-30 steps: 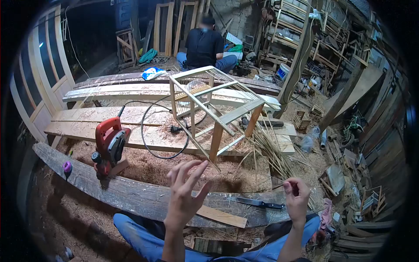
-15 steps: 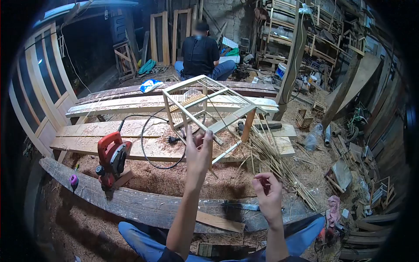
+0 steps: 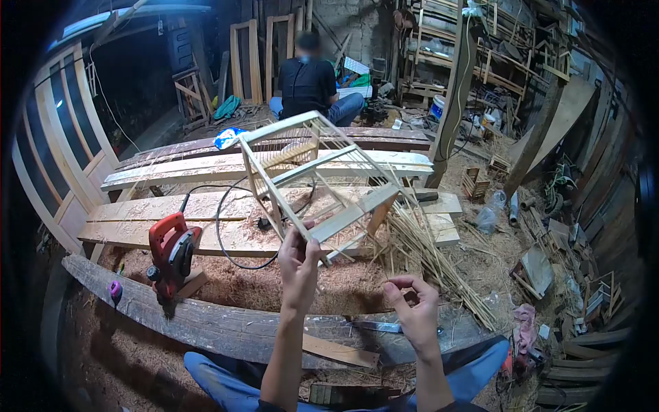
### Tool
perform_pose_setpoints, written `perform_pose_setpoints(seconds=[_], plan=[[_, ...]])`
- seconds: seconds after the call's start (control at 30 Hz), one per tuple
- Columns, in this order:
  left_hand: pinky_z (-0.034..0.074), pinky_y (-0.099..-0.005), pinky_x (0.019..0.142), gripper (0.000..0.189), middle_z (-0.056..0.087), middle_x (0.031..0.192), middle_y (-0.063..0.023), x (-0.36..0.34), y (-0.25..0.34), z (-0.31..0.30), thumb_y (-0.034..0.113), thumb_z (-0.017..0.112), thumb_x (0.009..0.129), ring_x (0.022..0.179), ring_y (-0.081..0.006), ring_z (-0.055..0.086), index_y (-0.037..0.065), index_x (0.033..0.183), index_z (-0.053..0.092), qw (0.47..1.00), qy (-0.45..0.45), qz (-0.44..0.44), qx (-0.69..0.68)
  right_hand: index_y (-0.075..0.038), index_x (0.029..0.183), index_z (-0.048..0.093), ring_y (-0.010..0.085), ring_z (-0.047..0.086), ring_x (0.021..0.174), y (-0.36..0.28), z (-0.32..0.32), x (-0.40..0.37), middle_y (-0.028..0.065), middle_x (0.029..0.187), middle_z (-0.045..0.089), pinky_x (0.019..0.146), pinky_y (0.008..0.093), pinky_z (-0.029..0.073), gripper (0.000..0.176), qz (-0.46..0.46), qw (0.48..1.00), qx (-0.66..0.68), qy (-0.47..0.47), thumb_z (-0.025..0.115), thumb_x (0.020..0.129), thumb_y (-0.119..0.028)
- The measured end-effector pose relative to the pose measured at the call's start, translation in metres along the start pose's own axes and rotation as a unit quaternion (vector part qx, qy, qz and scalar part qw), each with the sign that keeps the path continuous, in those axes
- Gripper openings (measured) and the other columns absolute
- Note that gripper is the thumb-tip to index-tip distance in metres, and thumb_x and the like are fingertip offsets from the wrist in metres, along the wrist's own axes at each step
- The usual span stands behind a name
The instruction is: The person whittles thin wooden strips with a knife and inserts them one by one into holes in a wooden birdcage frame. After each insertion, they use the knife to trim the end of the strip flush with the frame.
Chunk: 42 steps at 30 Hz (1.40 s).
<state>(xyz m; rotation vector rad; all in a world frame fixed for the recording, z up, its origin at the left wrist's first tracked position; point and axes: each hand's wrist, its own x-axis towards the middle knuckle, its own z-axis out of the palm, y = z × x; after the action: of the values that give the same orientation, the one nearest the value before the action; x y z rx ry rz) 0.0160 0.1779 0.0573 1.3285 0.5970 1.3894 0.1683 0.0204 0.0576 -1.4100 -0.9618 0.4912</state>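
Observation:
A slatted wooden frame [image 3: 329, 160], with thin sticks across it, is held up at a tilt over the planks. My left hand [image 3: 300, 264] is closed on its near rail. To the right, my right hand [image 3: 415, 307] is apart from the frame, with thumb and forefinger pinched together; whatever is between them is too small to make out. Beyond this hand, a bundle of thin sticks [image 3: 439, 264] lies slanting down to the weathered board.
A red power planer [image 3: 171, 250] and a purple object [image 3: 115, 290] are at the left on the weathered board [image 3: 226, 331]. Long planks [image 3: 144, 207] cross the middle. Another person [image 3: 307, 82] sits beyond them. A post [image 3: 454, 103] stands right of the planks.
The frame has come down and to the left, its near end lower. My left hand has moved down with it and now grips its rail. My right hand has shifted slightly left.

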Motion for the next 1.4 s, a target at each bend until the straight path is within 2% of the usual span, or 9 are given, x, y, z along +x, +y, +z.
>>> perform_pose_setpoints(seconds=[0.27,0.33,0.47,0.6,0.73,0.9,1.07,1.23,1.4], plan=[[0.049,-0.0232,0.071,0.037,0.058,0.109,-0.0082,-0.048,0.034,-0.025,0.006,0.058,0.096,0.085,-0.008,0.056,-0.009,0.128,0.053,0.997,-0.052,0.047,0.041,0.0,0.1,0.077,0.0046,0.056,0.071,-0.042,0.013,-0.002,0.0014,0.084,0.068,0.059,0.0207,0.042,0.014,-0.065,0.998,0.017,0.017,0.079,0.092,-0.012],[0.051,-0.0282,0.08,0.039,0.058,0.113,-0.0115,-0.065,0.035,-0.038,0.003,0.057,0.092,0.091,-0.0133,0.058,-0.01,0.128,0.052,0.983,-0.074,0.142,0.085,0.0,0.101,0.078,0.0114,0.061,0.075,-0.064,0.016,-0.002,0.0052,0.086,0.071,0.063,0.0257,0.045,0.016,-0.117,0.99,-0.08,0.012,0.079,0.089,-0.011],[0.05,-0.0329,0.092,0.041,0.058,0.119,-0.0149,-0.095,0.046,-0.057,-0.001,0.055,0.086,0.105,-0.0203,0.061,-0.011,0.125,0.054,0.986,-0.099,0.088,0.097,-0.006,0.098,0.08,0.0246,0.059,0.079,-0.072,0.026,0.01,0.0073,0.091,0.076,0.079,0.0389,0.044,0.015,-0.224,0.959,-0.167,0.045,0.081,0.086,-0.014],[0.05,-0.0338,0.095,0.047,0.059,0.119,-0.017,-0.115,0.045,-0.067,-0.007,0.051,0.078,0.108,-0.022,0.062,-0.012,0.125,0.054,0.981,-0.115,0.124,0.09,-0.01,0.092,0.079,0.0181,0.054,0.078,-0.046,0.042,0.01,0.0007,0.09,0.076,0.08,0.0358,0.035,0.012,-0.296,0.921,-0.247,0.054,0.083,0.084,-0.019],[0.05,-0.034,0.095,0.048,0.059,0.117,-0.0178,-0.134,0.033,-0.073,-0.008,0.051,0.077,0.108,-0.0227,0.062,-0.012,0.124,0.054,0.987,-0.096,0.085,0.096,-0.012,0.093,0.079,0.0176,0.054,0.078,-0.029,0.041,-0.005,-0.0008,0.09,0.077,0.08,0.0368,0.035,0.014,-0.211,0.948,-0.233,0.042,0.084,0.083,-0.021],[0.051,-0.0334,0.093,0.046,0.059,0.113,-0.0162,-0.139,0.023,-0.076,-0.008,0.049,0.076,0.105,-0.0223,0.062,-0.011,0.121,0.055,0.988,-0.108,0.068,0.084,-0.012,0.091,0.08,0.0174,0.055,0.078,-0.012,0.036,-0.003,0.0011,0.093,0.078,0.082,0.0367,0.036,0.012,-0.225,0.953,-0.2,0.034,0.083,0.085,-0.021],[0.051,-0.0342,0.093,0.045,0.059,0.111,-0.0158,-0.14,0.018,-0.079,-0.006,0.049,0.075,0.103,-0.0231,0.061,-0.011,0.119,0.057,0.99,-0.092,0.045,0.094,-0.009,0.097,0.082,0.0178,0.053,0.078,-0.013,0.029,-0.008,0.0041,0.08,0.068,0.077,0.0359,0.039,0.015,-0.147,0.965,-0.217,0.003,0.084,0.084,-0.017],[0.051,-0.0363,0.093,0.04,0.06,0.112,-0.0162,-0.134,0.011,-0.083,0.012,0.054,0.087,0.1,-0.0214,0.063,-0.012,0.119,0.057,0.97,-0.149,0.096,0.167,-0.008,0.097,0.082,0.0181,0.052,0.08,0.002,0.026,-0.009,0.0041,0.08,0.066,0.077,0.0352,0.039,0.015,-0.117,0.974,-0.192,0.001,0.082,0.085,-0.016],[0.05,-0.0368,0.094,0.04,0.061,0.111,-0.0164,-0.14,0.003,-0.083,0.016,0.056,0.088,0.099,-0.022,0.064,-0.011,0.117,0.058,0.982,-0.101,0.076,0.139,-0.003,0.088,0.075,0.0201,0.051,0.086,0.012,0.025,-0.009,0.004,0.086,0.065,0.087,0.0399,0.039,0.012,-0.128,0.979,-0.158,-0.007,0.078,0.088,-0.015]])
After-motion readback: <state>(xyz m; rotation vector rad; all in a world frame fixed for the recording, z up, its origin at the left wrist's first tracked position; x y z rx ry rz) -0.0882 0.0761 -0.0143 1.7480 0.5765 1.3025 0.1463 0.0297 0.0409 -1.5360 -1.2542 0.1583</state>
